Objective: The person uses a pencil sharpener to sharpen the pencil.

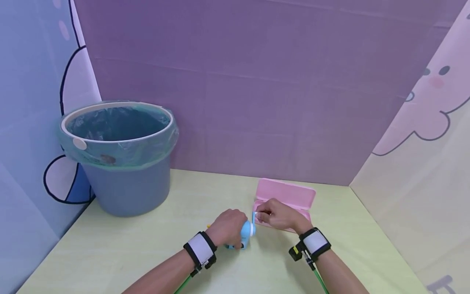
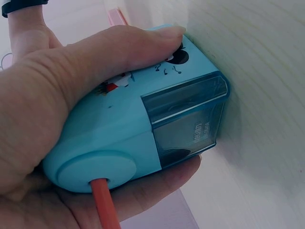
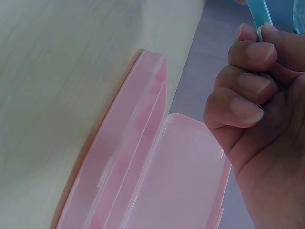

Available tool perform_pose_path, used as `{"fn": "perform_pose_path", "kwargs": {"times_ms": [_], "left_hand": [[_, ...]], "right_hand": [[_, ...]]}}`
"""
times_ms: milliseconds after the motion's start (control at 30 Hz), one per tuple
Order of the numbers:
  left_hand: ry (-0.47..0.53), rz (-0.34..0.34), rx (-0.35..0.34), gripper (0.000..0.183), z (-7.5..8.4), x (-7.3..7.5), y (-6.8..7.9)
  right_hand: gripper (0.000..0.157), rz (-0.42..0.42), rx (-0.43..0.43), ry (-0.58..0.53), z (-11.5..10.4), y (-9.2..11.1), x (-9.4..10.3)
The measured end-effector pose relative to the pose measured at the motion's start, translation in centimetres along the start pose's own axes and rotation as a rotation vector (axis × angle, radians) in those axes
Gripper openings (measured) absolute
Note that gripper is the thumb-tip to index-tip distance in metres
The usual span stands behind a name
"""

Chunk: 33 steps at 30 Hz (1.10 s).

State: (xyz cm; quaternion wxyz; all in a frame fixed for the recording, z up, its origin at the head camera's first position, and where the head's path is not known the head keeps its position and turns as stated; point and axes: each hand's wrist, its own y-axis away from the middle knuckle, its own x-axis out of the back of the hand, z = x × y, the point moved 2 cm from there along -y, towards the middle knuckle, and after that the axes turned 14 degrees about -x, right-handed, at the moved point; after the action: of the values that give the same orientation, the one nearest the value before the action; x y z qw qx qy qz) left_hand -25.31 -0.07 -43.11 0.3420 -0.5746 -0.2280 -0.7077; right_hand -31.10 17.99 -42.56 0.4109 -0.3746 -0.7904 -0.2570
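Observation:
My left hand [image 1: 229, 226] grips a light-blue pencil sharpener [image 2: 124, 121] on the table, thumb across its printed top and fingers beneath. A reddish pencil [image 2: 105, 205] sticks out of the round hole at one end. The sharpener's clear, dark-tinted shavings drawer [image 2: 183, 129] shows in its side. With thumb and forefinger, my right hand [image 1: 279, 215] pinches the end of the blue crank handle [image 3: 259, 12], the other fingers curled in. In the head view the crank stands upright at the sharpener's right end, and the left hand hides much of the body.
Behind my right hand lies a pink pencil case [image 1: 286, 193] with its lid open. A blue bucket [image 1: 126, 188] lined with a greenish plastic bag stands at the back left. A purple backdrop [image 1: 235, 102] and printed side panels border the pale table [image 1: 147, 249].

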Motion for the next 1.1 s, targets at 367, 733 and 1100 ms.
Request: {"fn": "perform_pose_path", "kwargs": {"times_ms": [367, 733, 1100], "left_hand": [[-0.01, 0.004, -0.018, 0.05, -0.1, -0.2, -0.1], [-0.015, 0.015, -0.026, 0.047, 0.1, 0.0, 0.1], [-0.001, 0.027, -0.028, 0.047, -0.1, -0.2, 0.1]], "right_hand": [[0.026, 0.0, -0.003, -0.001, 0.2, 0.0, -0.3], [0.025, 0.005, 0.022, 0.082, 0.7, -0.7, -1.2], [0.023, -0.022, 0.03, 0.08, 1.0, -0.8, -2.1]]}}
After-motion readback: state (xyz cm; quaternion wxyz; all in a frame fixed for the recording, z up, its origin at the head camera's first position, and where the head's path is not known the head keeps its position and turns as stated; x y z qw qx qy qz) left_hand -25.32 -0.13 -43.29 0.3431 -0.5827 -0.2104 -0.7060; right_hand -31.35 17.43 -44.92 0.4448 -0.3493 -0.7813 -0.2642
